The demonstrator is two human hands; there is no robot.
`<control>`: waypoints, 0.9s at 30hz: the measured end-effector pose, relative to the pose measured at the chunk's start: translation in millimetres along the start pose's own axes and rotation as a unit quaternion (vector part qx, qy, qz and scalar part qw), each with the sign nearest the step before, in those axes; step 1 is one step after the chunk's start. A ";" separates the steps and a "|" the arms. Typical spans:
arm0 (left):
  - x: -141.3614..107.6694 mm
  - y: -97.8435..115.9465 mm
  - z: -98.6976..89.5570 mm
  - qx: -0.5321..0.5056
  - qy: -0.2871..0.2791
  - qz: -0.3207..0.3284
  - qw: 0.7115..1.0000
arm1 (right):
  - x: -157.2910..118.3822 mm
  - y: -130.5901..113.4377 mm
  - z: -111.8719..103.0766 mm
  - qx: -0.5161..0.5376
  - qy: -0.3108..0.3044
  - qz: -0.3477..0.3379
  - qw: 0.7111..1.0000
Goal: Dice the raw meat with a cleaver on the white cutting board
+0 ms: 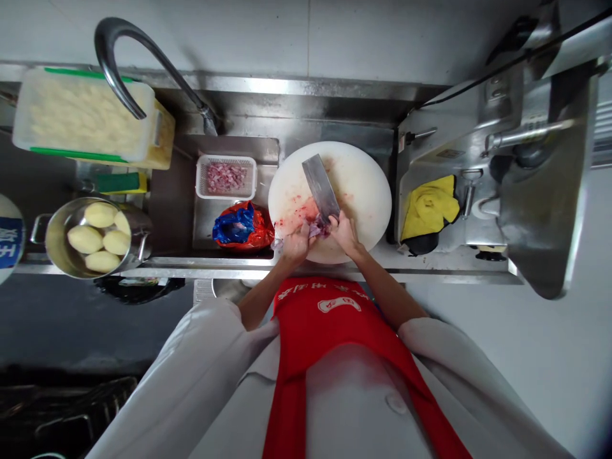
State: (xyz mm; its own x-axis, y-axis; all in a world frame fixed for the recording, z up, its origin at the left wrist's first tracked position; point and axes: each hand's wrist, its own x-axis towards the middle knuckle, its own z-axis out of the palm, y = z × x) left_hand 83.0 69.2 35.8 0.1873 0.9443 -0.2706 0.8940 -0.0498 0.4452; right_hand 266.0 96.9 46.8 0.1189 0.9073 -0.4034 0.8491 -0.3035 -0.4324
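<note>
My right hand [345,234] is wrapped around the grip end of a cleaver [321,185], whose broad blade points away and to the left over a round white cutting board [366,191]. Beside it, my left hand [296,245] is closed on a piece of purplish-pink raw meat [316,227] at the board's near edge. The meat reaches toward the cleaver's near end; whether blade and meat touch is hard to tell. Red, wet bits [306,209] lie smeared on the board just beyond my left hand.
Left of the board, a white basket [226,194] of chopped pink meat and a red-and-blue plastic bag [241,226] sit in the sink. Further left are a pot [62,245] with several peeled potatoes, a lidded tub [90,118] and a curved faucet [157,54]. A yellow cloth [430,205] lies right.
</note>
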 end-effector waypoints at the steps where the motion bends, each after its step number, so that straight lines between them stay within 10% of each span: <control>1: -4.1 -5.8 -6.2 -0.014 0.024 0.004 1.000 | -0.3 0.0 0.7 0.003 -0.001 -0.002 1.000; 11: -31.8 -62.4 -78.0 -0.206 0.209 0.021 0.956 | 20.2 27.0 -29.3 0.015 0.020 0.019 1.000; 21: -6.2 11.4 -142.2 -0.297 0.332 0.145 0.884 | -5.8 31.4 -67.8 -0.027 0.081 0.035 0.996; 27: -1.2 -3.1 -92.3 -0.336 0.291 0.065 0.893 | -32.3 19.7 -66.8 -0.022 0.044 0.047 0.998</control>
State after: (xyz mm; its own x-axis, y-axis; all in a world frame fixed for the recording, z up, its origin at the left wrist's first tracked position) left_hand 42.5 98.3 113.6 -0.1466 0.9634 0.2244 0.3965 -0.1506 0.9056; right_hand 313.3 81.1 105.1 0.2431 0.8978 -0.3673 0.8531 -0.3781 -0.3595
